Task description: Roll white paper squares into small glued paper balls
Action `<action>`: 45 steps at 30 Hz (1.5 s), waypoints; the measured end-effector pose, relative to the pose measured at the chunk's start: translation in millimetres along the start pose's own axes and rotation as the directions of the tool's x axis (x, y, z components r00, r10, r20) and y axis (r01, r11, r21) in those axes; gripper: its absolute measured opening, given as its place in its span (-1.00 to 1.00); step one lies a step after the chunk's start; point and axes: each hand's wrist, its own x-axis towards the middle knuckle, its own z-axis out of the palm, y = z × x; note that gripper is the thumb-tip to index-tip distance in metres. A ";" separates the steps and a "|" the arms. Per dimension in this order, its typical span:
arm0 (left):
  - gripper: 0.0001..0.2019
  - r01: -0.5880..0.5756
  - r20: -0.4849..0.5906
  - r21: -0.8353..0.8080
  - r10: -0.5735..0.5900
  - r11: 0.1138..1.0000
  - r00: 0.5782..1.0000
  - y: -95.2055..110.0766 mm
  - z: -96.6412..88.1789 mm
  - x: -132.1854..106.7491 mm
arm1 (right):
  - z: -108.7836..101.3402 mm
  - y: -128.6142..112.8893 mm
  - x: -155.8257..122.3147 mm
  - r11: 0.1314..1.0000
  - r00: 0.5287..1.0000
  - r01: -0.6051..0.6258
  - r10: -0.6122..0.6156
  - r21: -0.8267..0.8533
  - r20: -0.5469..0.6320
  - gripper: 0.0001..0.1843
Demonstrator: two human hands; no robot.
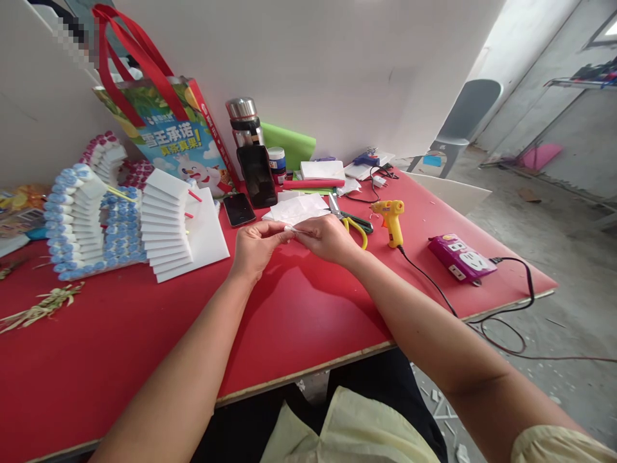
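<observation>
Honestly, the pinch is the weak spot: the left hand (255, 247) and the right hand (328, 238) meet fingertip to fingertip just above the table (299, 321). Both are closed tight on a small white piece (290, 229) held between them, the other fingers curled in. It is so little that I cannot tell from here what it is made of, or how much of it each side really grips. If one thumb slackens, I'd say it could pop out and land among the white sheets (299, 207) just beyond the knuckles, where white on white would be hard to find. The scissors (355, 226) lie just beside the right hand, so a careless sweep of the wrist could knock them. Further right the glue gun (391, 220) stands upright, its black cord (424, 273) trailing across the red top and over the edge, near the right forearm and the power strip (460, 257). An arm catching that cord might topple the gun; if the nozzle is hot, that risks a burn or a scorch mark.
</observation>
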 end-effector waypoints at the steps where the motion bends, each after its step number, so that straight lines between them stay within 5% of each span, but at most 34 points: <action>1: -0.66 0.009 0.009 -0.005 -0.009 1.000 1.000 0.4 -1.0 -0.1 | -1.5 0.6 -0.1 1.000 1.000 0.020 -0.020 -0.003 0.006 -0.68; 9: -0.61 0.052 0.146 -0.010 -0.050 0.999 0.988 3.1 -9.6 2.0 | -6.3 0.1 0.8 0.994 0.991 0.112 -0.113 0.012 0.077 -0.64; 18: -0.75 0.054 0.139 -0.096 -0.041 0.994 0.989 -4.6 -5.8 4.2 | -7.8 -3.3 2.1 0.998 0.996 0.038 -0.043 0.057 0.084 -0.64; 27: -0.74 -0.174 0.019 0.174 0.174 0.969 0.985 1.9 -7.9 2.4 | -3.8 -7.4 0.7 0.975 0.995 -0.036 0.015 0.221 0.097 -0.60; 35: -0.86 -0.449 0.076 0.452 0.468 0.771 0.880 3.5 -2.1 -7.0 | 6.1 -8.3 1.4 0.966 0.993 -0.108 0.114 0.237 -0.010 -0.61; 45: -0.72 -0.447 0.217 0.459 0.390 0.768 0.895 -1.5 1.0 -3.7 | 9.5 -5.2 1.3 0.966 0.978 -0.200 0.206 0.165 -0.023 -0.59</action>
